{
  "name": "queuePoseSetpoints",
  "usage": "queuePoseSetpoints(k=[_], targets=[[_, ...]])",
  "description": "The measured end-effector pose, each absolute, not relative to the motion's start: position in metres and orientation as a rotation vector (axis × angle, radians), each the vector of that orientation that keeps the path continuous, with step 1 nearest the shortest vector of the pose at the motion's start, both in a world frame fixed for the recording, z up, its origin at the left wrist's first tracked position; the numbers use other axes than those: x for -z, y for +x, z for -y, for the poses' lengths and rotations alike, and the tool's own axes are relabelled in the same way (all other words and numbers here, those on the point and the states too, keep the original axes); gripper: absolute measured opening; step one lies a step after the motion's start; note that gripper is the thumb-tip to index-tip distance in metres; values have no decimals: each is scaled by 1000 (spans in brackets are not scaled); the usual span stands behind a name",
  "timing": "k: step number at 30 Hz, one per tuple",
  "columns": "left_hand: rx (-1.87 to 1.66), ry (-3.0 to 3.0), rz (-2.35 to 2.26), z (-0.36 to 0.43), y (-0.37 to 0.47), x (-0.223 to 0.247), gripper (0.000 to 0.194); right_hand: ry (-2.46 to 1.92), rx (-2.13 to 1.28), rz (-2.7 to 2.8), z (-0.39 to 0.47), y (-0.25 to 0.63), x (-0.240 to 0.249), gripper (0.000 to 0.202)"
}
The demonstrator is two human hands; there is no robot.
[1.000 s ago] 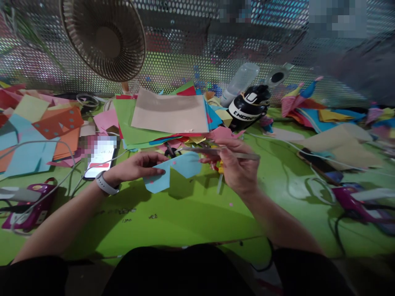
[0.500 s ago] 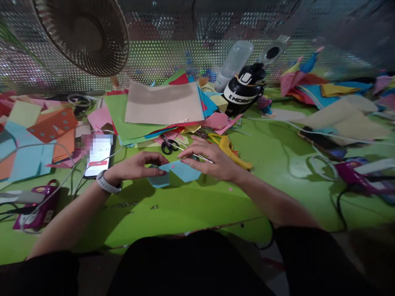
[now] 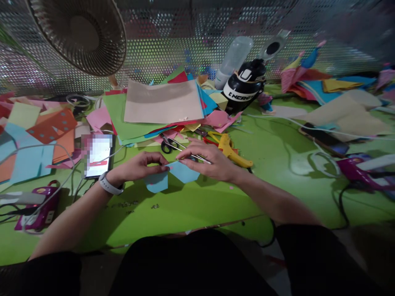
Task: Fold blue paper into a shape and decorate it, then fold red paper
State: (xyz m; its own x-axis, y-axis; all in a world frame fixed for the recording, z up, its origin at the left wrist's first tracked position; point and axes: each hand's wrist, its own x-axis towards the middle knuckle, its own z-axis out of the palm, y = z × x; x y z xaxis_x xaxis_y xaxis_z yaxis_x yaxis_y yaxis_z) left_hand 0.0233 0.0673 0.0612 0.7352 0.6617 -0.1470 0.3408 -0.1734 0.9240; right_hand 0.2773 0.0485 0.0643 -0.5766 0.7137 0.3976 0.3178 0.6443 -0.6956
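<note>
The light blue paper (image 3: 185, 172) is cut into two angular lobes joined by a narrow neck, with small pink dots on it; it is held just above the counter (image 3: 197, 205), near the front edge's middle. The left hand (image 3: 147, 165) pinches its left lobe between thumb and fingers. The right hand (image 3: 208, 159) grips slim metal tweezers (image 3: 197, 156), fingertips at the paper's upper edge.

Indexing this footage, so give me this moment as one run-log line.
left hand: grips blue paper | right hand: holds thin metal tool, fingertips at paper | yellow glue gun: on green table
</note>
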Motion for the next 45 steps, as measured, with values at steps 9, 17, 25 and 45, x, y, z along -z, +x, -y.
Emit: queuePoseSetpoints(k=[9,17,25,45], targets=[[-339,1768,-784,-67,24,-61,23,-795,-742,2196,-47,278,-62,11],[-315,1641,-787,-64,25,-65,30,-781,-772,2163,-46,276,-62,13],[-347,1752,-857,-61,33,-57,33,-770,-777,2176,-47,273,-57,13],[-1049,1464,-1027,-72,21,-55,29,-813,-896,2016,-51,281,-67,12]])
